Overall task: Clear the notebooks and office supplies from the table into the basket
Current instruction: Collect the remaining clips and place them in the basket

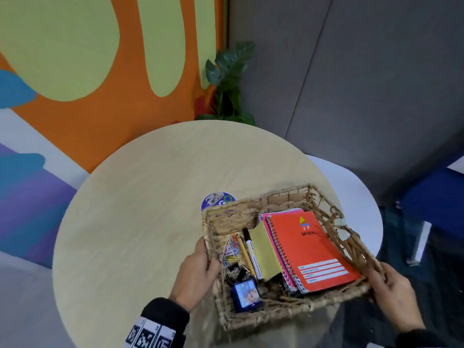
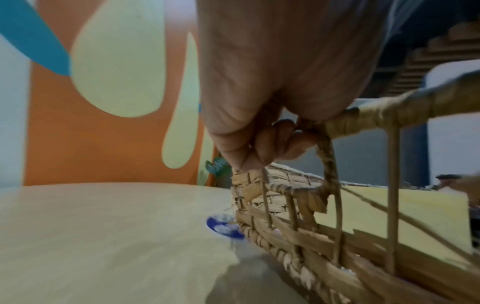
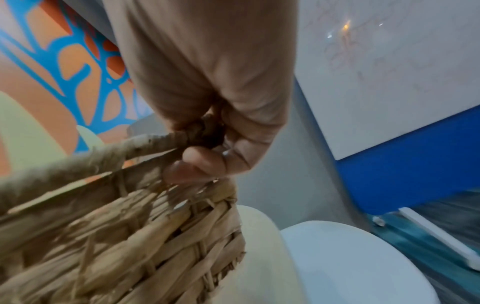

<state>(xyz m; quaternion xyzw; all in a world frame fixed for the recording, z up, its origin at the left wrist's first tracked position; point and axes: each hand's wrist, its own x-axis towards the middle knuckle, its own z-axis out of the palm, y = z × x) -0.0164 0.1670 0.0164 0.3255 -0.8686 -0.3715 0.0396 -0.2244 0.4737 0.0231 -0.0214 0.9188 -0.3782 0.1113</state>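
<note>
A woven basket is lifted over the near right edge of the round wooden table. My left hand grips its left handle, and my right hand grips the right handle. Inside lie an orange spiral notebook on a pink one, a yellow sticky pad, a black marker, pencils, paper clips, binder clips and a small blue box. A round blue sticker or coaster stays on the table behind the basket.
A white chair stands to the right of the table. A potted plant is behind the table against the orange and green wall. A blue panel and dark floor lie at the right.
</note>
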